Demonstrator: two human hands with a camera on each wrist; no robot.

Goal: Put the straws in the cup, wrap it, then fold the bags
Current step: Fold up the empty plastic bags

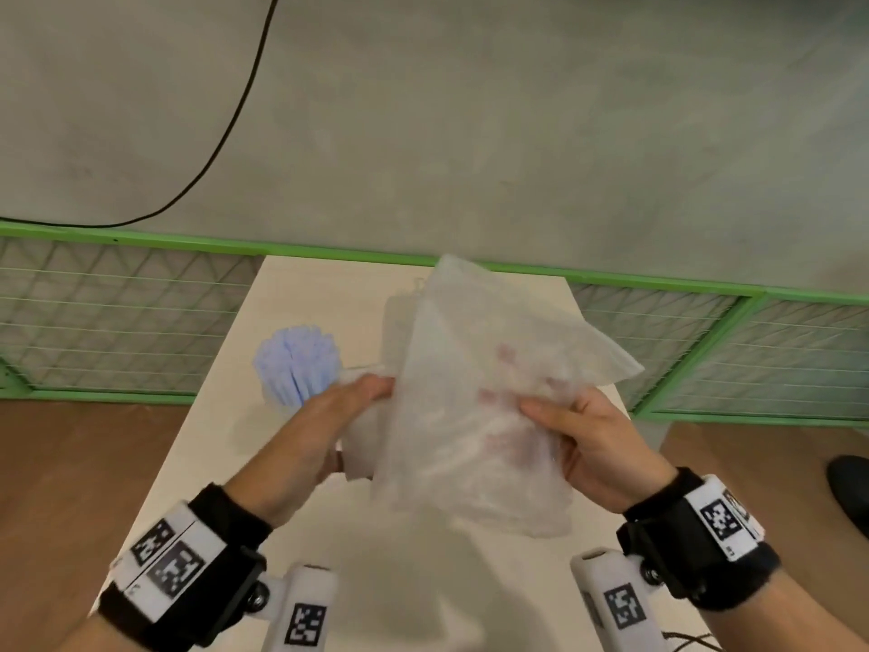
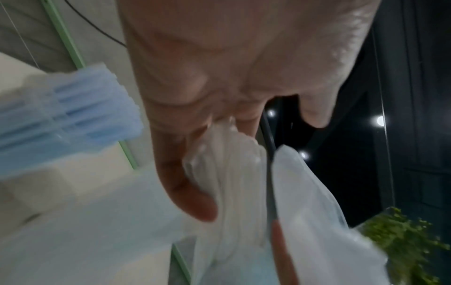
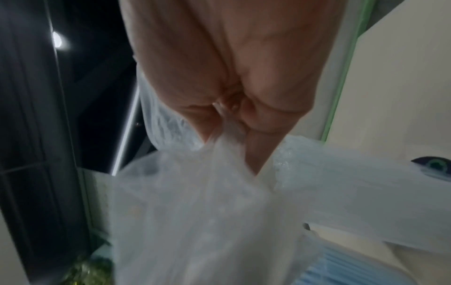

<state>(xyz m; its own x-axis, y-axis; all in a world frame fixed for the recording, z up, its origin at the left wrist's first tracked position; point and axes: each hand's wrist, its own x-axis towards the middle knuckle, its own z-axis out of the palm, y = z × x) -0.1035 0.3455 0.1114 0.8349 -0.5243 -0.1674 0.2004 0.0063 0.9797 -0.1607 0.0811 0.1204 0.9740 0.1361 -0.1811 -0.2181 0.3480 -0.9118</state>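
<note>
A translucent white plastic bag (image 1: 475, 407) with faint red print hangs in the air over the pale table (image 1: 291, 463). My left hand (image 1: 329, 416) pinches its left edge; gathered plastic (image 2: 231, 173) runs out from between the fingers. My right hand (image 1: 583, 440) grips the right side, with bag film (image 3: 195, 202) bunched between thumb and fingers. A bundle of pale blue straws (image 1: 298, 364) stands upright in a wrapped cup at the table's left, just beyond my left hand; the blue straws (image 2: 73, 113) also show in the left wrist view. More white plastic lies on the table beneath the bag.
A green-framed wire mesh fence (image 1: 117, 322) runs behind and beside the table. A black cable (image 1: 235, 115) crosses the grey floor beyond. A dark object (image 1: 851, 487) sits on the brown floor at the right edge.
</note>
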